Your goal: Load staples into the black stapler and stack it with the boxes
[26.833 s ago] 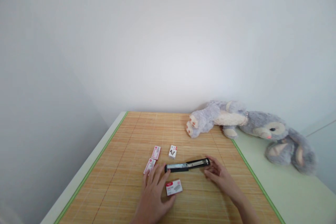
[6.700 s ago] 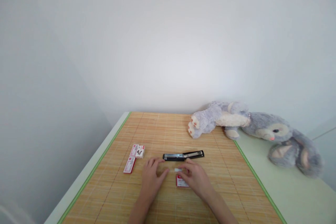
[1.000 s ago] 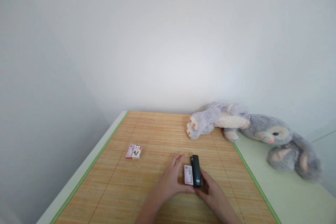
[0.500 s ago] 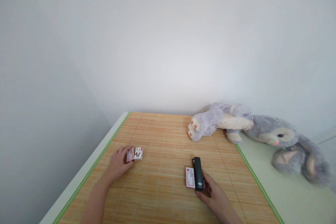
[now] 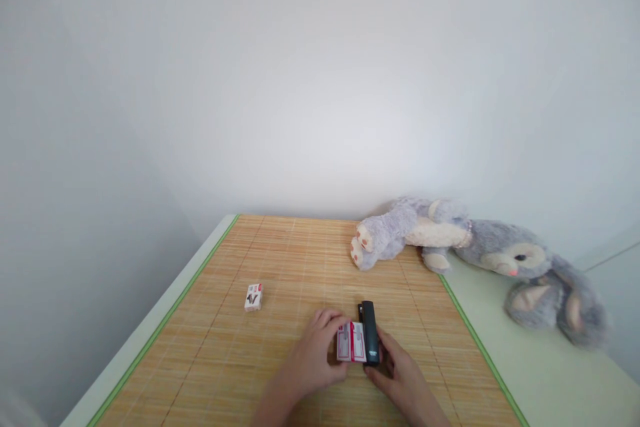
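A closed black stapler lies on the bamboo mat, pointing away from me. Two small red-and-white staple boxes lie side by side against its left flank. My left hand has its fingers curled around the left box. My right hand rests at the stapler's near end, fingers bent against it. A third small box sits alone further left on the mat.
A grey plush rabbit lies along the back right, partly on the mat and partly on the pale table. A green border edges the mat. A white wall stands behind.
My left hand reached left to the pair of boxes, took one and brought it beside the box at the stapler. One box stays at the left. The right hand stayed at the stapler.
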### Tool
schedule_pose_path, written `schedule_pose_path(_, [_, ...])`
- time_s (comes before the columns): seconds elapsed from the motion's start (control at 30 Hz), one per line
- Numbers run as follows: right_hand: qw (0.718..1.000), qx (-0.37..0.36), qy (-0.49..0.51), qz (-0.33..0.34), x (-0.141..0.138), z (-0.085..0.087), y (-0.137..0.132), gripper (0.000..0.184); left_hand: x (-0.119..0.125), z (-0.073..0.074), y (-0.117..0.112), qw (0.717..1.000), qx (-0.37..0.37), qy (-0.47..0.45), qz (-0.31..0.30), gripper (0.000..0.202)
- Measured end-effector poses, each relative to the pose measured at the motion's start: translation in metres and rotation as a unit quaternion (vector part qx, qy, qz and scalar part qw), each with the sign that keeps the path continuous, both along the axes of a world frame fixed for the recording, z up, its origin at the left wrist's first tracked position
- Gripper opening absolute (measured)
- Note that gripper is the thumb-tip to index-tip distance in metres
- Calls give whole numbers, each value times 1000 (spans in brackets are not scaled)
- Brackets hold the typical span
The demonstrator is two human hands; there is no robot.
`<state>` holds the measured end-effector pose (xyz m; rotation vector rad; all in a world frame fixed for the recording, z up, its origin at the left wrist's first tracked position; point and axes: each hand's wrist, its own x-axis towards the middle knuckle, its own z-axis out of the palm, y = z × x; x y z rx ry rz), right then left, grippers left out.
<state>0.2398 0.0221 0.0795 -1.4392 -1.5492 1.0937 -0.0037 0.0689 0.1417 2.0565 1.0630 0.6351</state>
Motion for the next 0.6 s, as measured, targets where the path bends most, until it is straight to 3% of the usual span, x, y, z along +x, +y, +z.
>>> schedule_pose_path(0.37, [1000,7,-10,11,-1,1,-1,81,7,24,16,998,-42,7,-53,69])
schedule_pose_path(0.6, [1000,4,-25,8,-2,4,1,79,14,19,12,995,-58,-12,-83,81])
